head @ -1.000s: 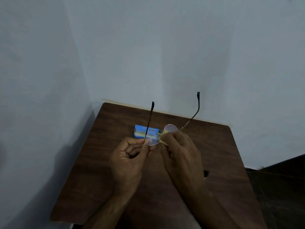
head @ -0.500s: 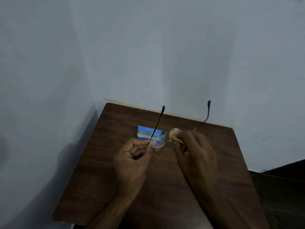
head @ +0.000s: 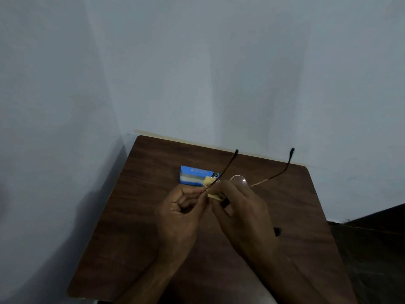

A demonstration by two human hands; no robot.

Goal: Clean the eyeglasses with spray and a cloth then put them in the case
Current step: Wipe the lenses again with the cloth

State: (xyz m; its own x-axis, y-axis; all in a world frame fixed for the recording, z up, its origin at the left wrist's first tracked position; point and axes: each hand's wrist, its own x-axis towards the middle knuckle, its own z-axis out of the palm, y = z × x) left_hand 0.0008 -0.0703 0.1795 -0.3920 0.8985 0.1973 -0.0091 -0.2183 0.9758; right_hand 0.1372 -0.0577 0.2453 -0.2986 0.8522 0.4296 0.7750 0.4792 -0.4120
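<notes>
Your L hand (head: 179, 213) pinches the eyeglasses (head: 238, 180) by one hinge above the table's (head: 306, 205) middle, R hand (head: 243, 207) pinching cloth (head: 213, 196) on a lens; frame's prob. light, thin, bendy, so hold rims, go gentle.

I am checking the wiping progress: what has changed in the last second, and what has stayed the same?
The right hand moved the yellow cloth from the lens on its own side across to the lens beside the left hand, which it now covers; the first lens is bare. Unchanged: the left hand pinches the eyeglasses, temples pointing away; the blue box lies on the table.
</notes>
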